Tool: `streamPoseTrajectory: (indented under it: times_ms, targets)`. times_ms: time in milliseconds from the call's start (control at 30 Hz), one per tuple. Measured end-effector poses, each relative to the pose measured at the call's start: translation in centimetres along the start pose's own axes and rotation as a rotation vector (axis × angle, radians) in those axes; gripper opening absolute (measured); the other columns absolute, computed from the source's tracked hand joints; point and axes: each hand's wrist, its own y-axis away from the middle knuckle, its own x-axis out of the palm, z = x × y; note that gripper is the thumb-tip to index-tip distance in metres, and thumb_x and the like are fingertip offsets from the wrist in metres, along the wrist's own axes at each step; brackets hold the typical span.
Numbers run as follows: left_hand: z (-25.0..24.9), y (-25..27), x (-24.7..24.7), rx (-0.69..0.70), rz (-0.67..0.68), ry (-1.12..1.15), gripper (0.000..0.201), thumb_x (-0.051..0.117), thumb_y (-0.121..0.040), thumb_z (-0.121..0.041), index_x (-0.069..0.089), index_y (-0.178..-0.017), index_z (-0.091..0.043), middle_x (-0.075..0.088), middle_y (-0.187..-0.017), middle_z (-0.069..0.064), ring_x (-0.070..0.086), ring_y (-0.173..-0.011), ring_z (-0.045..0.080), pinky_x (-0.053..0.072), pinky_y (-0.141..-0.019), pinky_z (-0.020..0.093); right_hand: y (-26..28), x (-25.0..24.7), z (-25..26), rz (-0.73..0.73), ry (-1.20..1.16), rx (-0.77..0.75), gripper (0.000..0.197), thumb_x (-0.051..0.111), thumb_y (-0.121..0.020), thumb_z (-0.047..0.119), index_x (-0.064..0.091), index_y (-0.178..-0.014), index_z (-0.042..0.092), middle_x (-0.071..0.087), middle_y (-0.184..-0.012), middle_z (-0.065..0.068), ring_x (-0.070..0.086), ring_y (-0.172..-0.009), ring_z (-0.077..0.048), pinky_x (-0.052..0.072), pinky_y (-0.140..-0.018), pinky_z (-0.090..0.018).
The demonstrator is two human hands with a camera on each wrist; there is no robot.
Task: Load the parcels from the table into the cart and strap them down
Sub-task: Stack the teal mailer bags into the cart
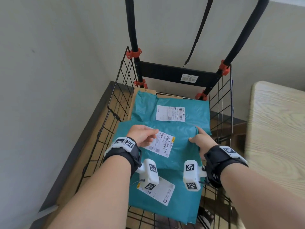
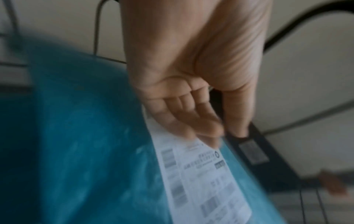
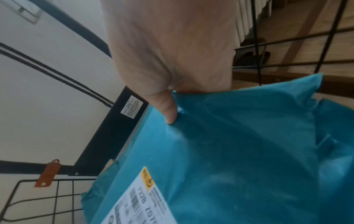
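Note:
Three teal plastic parcels lie overlapping in the black wire cart (image 1: 115,123). The far parcel (image 1: 148,109) and the near parcel (image 1: 181,199) lie flat. Between them the middle parcel (image 1: 181,146) sits on top, and both hands are on it. My left hand (image 1: 148,136) rests with loosely bent fingers on its white shipping label (image 1: 162,143); in the left wrist view the fingertips (image 2: 206,133) touch the label (image 2: 201,174) while the thumb stays apart. My right hand (image 1: 196,136) pinches the parcel's right edge, thumb (image 3: 169,112) on top of the teal plastic (image 3: 239,144), fingers hidden beneath.
A black strap (image 1: 196,35) hangs loose from the cart's handle bars, with red clamps (image 1: 134,53) on the frame. A brown cardboard piece (image 1: 134,100) shows under the far parcel. A light wooden table (image 1: 277,129) stands to the right, and a grey wall is at left and behind.

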Motion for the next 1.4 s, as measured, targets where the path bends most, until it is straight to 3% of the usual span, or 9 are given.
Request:
streamPoseTrajectory:
  times_ms: [133, 200, 267, 400, 500, 600, 833, 1067, 1400]
  targets:
    - [1.2, -1.7, 0.9, 0.107, -0.206, -0.452, 0.026, 0.079, -0.075, -0.022, 0.061, -0.093, -0.021, 0.063, -0.095, 0.000, 0.059, -0.073, 0.017, 0.046, -0.064, 0.026, -0.7, -1.3, -0.6, -0.143, 0.203, 0.017, 0.061, 0.055, -0.089, -0.008, 0.039, -0.145, 0.010, 0.054, -0.133, -0.012, 0.055, -0.119, -0.035, 0.045, -0.103, -0.043]
    - [1.8, -2.3, 1.8, 0.119, -0.160, -0.579, 0.043, 0.080, -0.073, -0.023, 0.058, -0.110, -0.023, 0.056, -0.114, 0.002, 0.058, -0.087, 0.019, 0.045, -0.073, 0.027, -0.7, -1.8, -1.2, -0.227, 0.267, 0.049, 0.047, 0.054, -0.090, -0.004, 0.049, -0.136, 0.005, 0.056, -0.131, -0.014, 0.055, -0.118, -0.036, 0.046, -0.099, -0.040]
    - [2.1, -2.6, 2.8, 0.116, -0.117, -0.678, 0.056, 0.081, -0.072, -0.022, 0.052, -0.120, -0.024, 0.046, -0.124, 0.005, 0.057, -0.098, 0.021, 0.045, -0.082, 0.028, -0.1, -1.9, -1.2, -0.302, 0.390, 0.049, 0.046, 0.054, -0.090, 0.005, 0.048, -0.136, 0.007, 0.056, -0.131, -0.015, 0.055, -0.118, -0.036, 0.044, -0.095, -0.038]
    - [2.8, -3.1, 4.2, 0.096, -0.146, -0.777, 0.062, 0.082, -0.072, -0.022, 0.045, -0.121, -0.027, 0.042, -0.123, 0.004, 0.051, -0.089, 0.019, 0.045, -0.077, 0.029, 1.8, -1.2, -0.6, -0.442, 0.870, -0.276, 0.046, 0.059, -0.087, 0.015, 0.044, -0.130, 0.016, 0.047, -0.124, -0.011, 0.047, -0.116, -0.032, 0.045, -0.086, -0.039]
    - [2.9, -3.6, 4.3, 0.116, -0.164, -0.804, 0.063, 0.084, -0.071, -0.025, 0.043, -0.119, -0.026, 0.042, -0.122, 0.004, 0.050, -0.087, 0.019, 0.044, -0.074, 0.029, 2.3, 0.1, -0.4, -0.191, 1.072, -0.356, 0.043, 0.067, -0.084, 0.033, 0.044, -0.119, 0.022, 0.050, -0.109, -0.001, 0.055, -0.098, -0.025, 0.041, -0.067, -0.032]
    - [2.9, -3.8, 4.7, 0.120, -0.149, -0.855, 0.064, 0.084, -0.070, -0.025, 0.042, -0.118, -0.023, 0.043, -0.121, 0.005, 0.051, -0.090, 0.020, 0.045, -0.078, 0.031, 1.5, 0.6, -1.0, -0.042, 1.085, -0.239, 0.044, 0.069, -0.082, 0.029, 0.042, -0.114, 0.019, 0.056, -0.110, -0.007, 0.056, -0.090, -0.026, 0.042, -0.067, -0.033]
    - [2.9, -3.9, 5.7, 0.117, -0.155, -0.925, 0.057, 0.079, -0.077, -0.024, 0.046, -0.121, -0.014, 0.049, -0.122, 0.011, 0.058, -0.107, 0.029, 0.049, -0.089, 0.039, 1.5, 0.5, -0.5, -0.030, 1.107, -0.204, 0.027, 0.054, -0.091, 0.018, 0.043, -0.116, 0.013, 0.055, -0.106, -0.010, 0.052, -0.083, -0.026, 0.042, -0.068, -0.033]
    - [0.9, -1.7, 6.6, 0.214, -0.180, -1.015, 0.034, 0.063, -0.084, -0.013, 0.051, -0.116, -0.016, 0.047, -0.121, 0.009, 0.058, -0.103, 0.028, 0.052, -0.085, 0.040, 4.3, 0.7, 1.5, -0.078, 1.285, -0.319, 0.027, 0.045, -0.094, 0.018, 0.048, -0.120, 0.012, 0.053, -0.120, -0.011, 0.052, -0.111, -0.031, 0.045, -0.084, -0.040]
    - [-1.9, 3.5, 8.9, 0.341, -0.142, -1.072, 0.027, 0.057, -0.088, -0.018, 0.054, -0.116, -0.015, 0.049, -0.123, 0.009, 0.055, -0.109, 0.029, 0.048, -0.092, 0.043, 9.5, -1.6, 2.9, -0.191, 1.359, -0.530, 0.031, 0.046, -0.094, 0.018, 0.053, -0.123, 0.015, 0.053, -0.121, -0.008, 0.048, -0.116, -0.027, 0.044, -0.091, -0.039]
